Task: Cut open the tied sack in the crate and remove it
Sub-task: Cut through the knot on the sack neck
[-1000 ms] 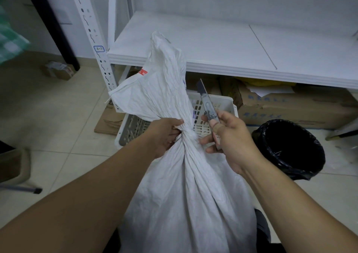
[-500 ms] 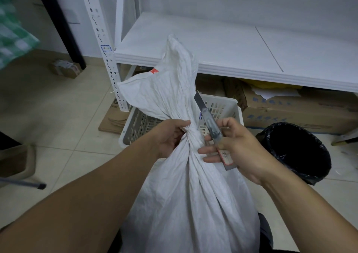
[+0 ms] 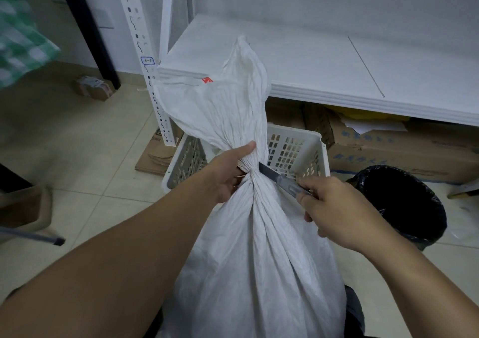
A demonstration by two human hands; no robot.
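Your left hand is clenched around the white sack at its tied neck; your right hand grips the utility knife, blade tip hidden against the knot. The crate stands just beyond your fingertips, largely hidden.

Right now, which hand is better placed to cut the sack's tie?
The right hand: it holds the utility knife, blade tip at the tied neck of the sack. The left hand only grips that neck.

Sack before crate (bin right), shelf behind.
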